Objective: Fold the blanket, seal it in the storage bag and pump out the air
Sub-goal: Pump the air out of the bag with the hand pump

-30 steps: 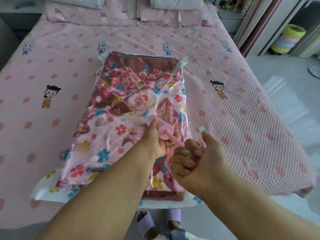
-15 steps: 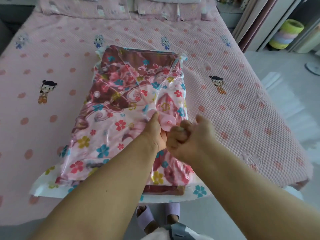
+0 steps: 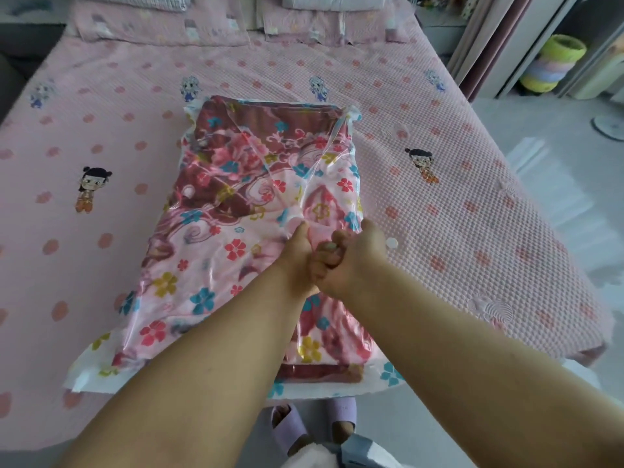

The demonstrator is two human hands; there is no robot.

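Nothing readable anywhere here, honestly. The storage bag (image 3: 216,298) only has printed flowers on its white edges, no brand or lettering that can be made out. The bedspread (image 3: 472,214) carries cartoon figures and dots, but no words or numbers. The slippers (image 3: 287,423) on the floor look plain, and the stuff by the curtains is too far off and blurry to show any label.

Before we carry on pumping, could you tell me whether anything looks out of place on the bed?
A small white cap lies loose on the bedspread, just right of the storage bag and the right hand. Nothing else stands out.
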